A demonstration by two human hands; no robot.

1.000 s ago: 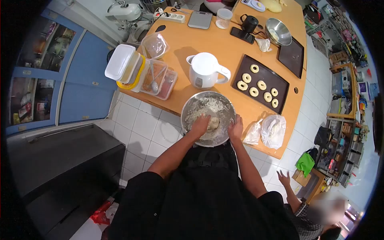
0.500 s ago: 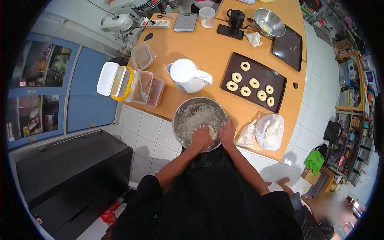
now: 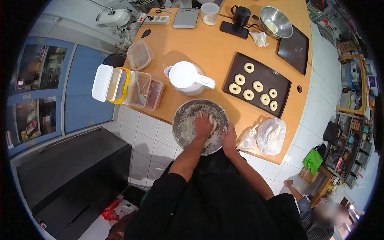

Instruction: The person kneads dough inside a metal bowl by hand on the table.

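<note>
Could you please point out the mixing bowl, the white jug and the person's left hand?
Mixing bowl (image 3: 177,126): head view, on its inner wall at the left side.
White jug (image 3: 183,77): head view, on its lid.
Left hand (image 3: 203,126): head view, on its back.

Dough (image 3: 213,124): partly hidden beneath the left hand (image 3: 203,125), at the bowl's (image 3: 180,134) three o'clock.
Right hand (image 3: 228,138): at the bowl's four o'clock; how far its fingers reach below cannot be told.
Dark tray (image 3: 295,52), two o'clock: its eleven o'clock corner covered by a steel bowl (image 3: 282,20).
Other person (image 3: 318,225), four o'clock: head blurred.
Shelf goods (image 3: 345,138), three o'clock: too small to tell.
</note>
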